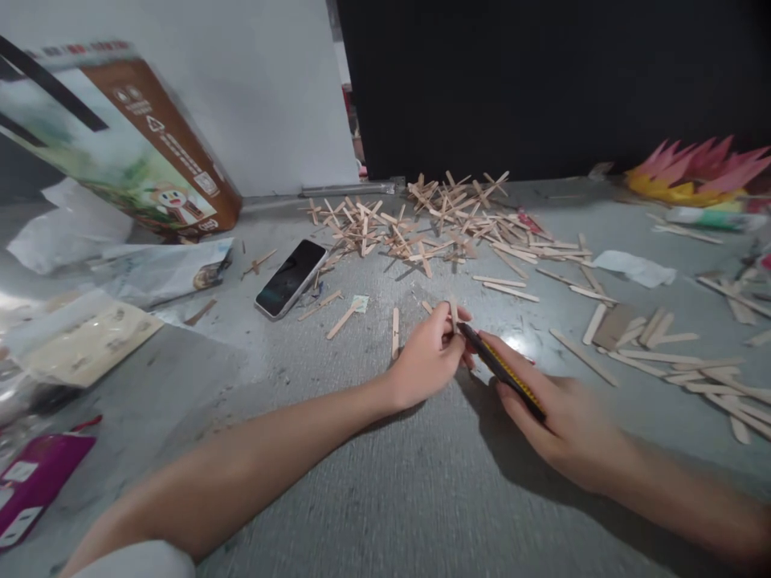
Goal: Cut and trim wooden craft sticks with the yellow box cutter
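Pinching a wooden stick [454, 313] over mid-table, the left hand [429, 355] meets the knife [506, 374] grasped by the right hand [566, 425]! Crossed sticks [365, 233] heap behind, seemingly done; loose sticks [656, 356] lie uncrossed at right.

On the table [313, 506], a bag [126, 144] stood toward the far left corner, a phone [291, 278] lay right of it, a stick heap [402, 234] lay by the far edge's middle, and loose sticks [659, 355] lay before a crown [692, 190] toward the right edge.
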The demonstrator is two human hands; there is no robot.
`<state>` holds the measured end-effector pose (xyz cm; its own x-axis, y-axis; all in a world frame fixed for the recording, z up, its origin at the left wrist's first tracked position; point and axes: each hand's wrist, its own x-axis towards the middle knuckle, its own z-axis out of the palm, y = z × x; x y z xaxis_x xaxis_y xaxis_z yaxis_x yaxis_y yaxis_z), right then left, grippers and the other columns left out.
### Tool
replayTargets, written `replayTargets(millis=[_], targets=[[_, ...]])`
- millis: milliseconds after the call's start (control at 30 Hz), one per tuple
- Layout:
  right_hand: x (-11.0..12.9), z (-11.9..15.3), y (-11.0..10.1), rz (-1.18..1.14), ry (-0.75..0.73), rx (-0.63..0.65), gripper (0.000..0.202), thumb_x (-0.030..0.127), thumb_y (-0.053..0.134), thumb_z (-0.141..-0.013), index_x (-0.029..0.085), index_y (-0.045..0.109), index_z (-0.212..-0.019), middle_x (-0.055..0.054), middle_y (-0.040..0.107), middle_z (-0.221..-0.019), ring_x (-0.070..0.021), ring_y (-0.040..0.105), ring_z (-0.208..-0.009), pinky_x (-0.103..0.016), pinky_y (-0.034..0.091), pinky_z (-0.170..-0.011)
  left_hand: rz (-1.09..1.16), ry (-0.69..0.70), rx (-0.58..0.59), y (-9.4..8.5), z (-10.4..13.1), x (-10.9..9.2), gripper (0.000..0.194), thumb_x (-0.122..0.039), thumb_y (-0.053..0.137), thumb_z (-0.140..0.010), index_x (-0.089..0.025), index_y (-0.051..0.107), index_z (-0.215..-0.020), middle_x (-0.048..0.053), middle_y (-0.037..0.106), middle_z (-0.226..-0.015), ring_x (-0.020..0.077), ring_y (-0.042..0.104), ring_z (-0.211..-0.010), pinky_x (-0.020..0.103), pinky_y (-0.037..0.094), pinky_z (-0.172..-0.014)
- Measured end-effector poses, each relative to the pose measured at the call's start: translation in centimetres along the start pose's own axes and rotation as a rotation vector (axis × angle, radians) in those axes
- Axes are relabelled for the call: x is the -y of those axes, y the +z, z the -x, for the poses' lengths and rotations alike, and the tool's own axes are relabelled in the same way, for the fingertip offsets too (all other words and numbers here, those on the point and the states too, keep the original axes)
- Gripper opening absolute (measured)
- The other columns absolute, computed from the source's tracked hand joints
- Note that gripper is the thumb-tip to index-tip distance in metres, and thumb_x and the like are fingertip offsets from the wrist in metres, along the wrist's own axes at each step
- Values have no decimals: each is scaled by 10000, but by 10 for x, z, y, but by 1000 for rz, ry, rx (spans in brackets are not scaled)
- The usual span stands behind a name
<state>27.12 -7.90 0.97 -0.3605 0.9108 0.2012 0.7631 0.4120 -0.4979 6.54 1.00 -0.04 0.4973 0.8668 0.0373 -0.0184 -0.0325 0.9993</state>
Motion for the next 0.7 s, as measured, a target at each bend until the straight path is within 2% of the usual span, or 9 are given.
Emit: replayTargets(millis=[100, 200, 300, 400, 500, 600, 700], targets=[[4, 0, -2, -16, -19, 6, 644, 256, 421, -1106, 239, 291, -1736, -41, 836, -904, -147, 690, -513, -234, 505, -538, -77, 42, -16, -1, 6, -3, 141, -159, 500, -1027, -202, 516, -1161, 5, 666, -868, 144, 702, -738, 309, 577, -747], [5, 2, 0, -40, -65, 28, 680, 241, 414, -1100, 210, 231, -1754, -53, 824, -898, -169, 714, -555, -252, 511, -559, -267, 126, -22, -3, 13, -4, 248, -145, 508, -1028, -211, 534, -1265, 26, 710, -916, 169, 730, -841, 327, 574, -814], [2, 4, 3, -48, -72, 39, 708, 251, 422, -1100, 209, 191, -1767, -62, 829, -923, -187, 743, -606, -267, 543, -595, -273, 120, -16, -3, 13, -3, 313, -132, 510, -1019, -216, 522, -1321, 11, 713, -872, 167, 733, -807, 310, 575, -783], [-1, 3, 6, -52, -32, 31, 692, 274, 408, -1111, 265, 198, -1771, -91, 845, -1109, -197, 789, -701, -286, 597, -668, -149, 60, -1, -1, 7, 0, 268, -156, 488, -1031, -205, 504, -1293, 1, 695, -832, 163, 736, -758, 306, 599, -752], [-4, 2, 7, -70, -19, 19, 668, 300, 395, -1122, 299, 222, -1768, -116, 809, -1303, -223, 830, -891, -324, 642, -795, -51, 7, 16, 1, 2, 0, 235, -197, 498, -1039, -198, 478, -1274, -1, 696, -798, 169, 742, -715, 319, 618, -737], [-4, 2, 7, -89, -12, 0, 659, 299, 387, -1134, 325, 212, -1769, -105, 753, -1437, -238, 821, -1076, -346, 652, -885, -32, -1, 15, 3, 3, 0, 309, -252, 541, -1047, -195, 439, -1333, 5, 712, -795, 181, 748, -714, 337, 628, -750], [-2, 1, 6, -117, -12, -36, 665, 288, 403, -1137, 341, 203, -1769, -82, 712, -1502, -235, 800, -1167, -348, 653, -937, -70, 26, 2, 4, 6, 0, 439, -301, 541, -1071, -196, 365, -1459, 16, 733, -832, 185, 751, -741, 353, 627, -783]])
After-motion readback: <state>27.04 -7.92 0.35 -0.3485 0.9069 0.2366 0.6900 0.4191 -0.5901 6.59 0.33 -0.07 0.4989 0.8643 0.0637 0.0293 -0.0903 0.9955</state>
